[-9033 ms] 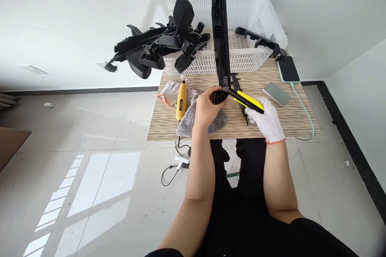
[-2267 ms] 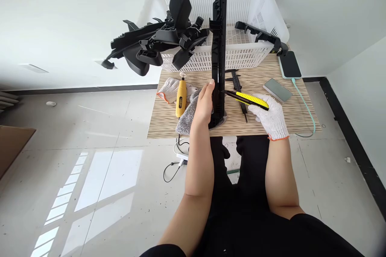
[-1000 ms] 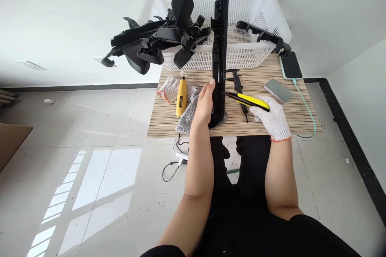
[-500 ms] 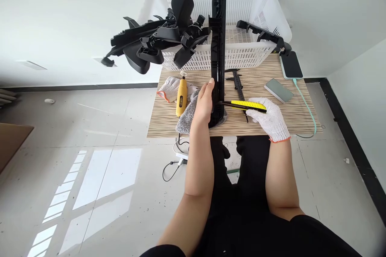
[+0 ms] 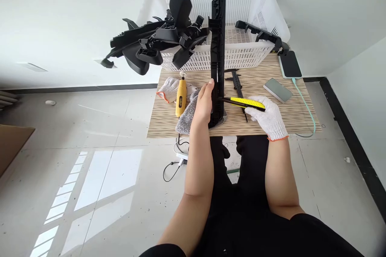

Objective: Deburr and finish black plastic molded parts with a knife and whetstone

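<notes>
A long black plastic part (image 5: 217,48) stands lengthwise away from me, its near end on a grey cloth (image 5: 187,118). My bare left hand (image 5: 205,102) grips its left side near that end. In a white glove, my right hand (image 5: 267,116) is closed around a yellow and black knife-like tool (image 5: 247,103). The dark tip of the tool meets the right side of the black part, level with my left fingers. Beneath the tool lies a black caliper (image 5: 237,84) on the table.
A white basket (image 5: 244,54) behind the table (image 5: 159,122) bears a pile of black parts (image 5: 159,40) and another black piece (image 5: 259,32). Also there: a yellow rotary tool (image 5: 181,98), a white glove (image 5: 170,88), a grey-green block (image 5: 278,90), and a phone (image 5: 290,64) with a cable.
The tool in my right hand has shifted slightly, its tip a little farther up along the black part. My left hand keeps its hold.
</notes>
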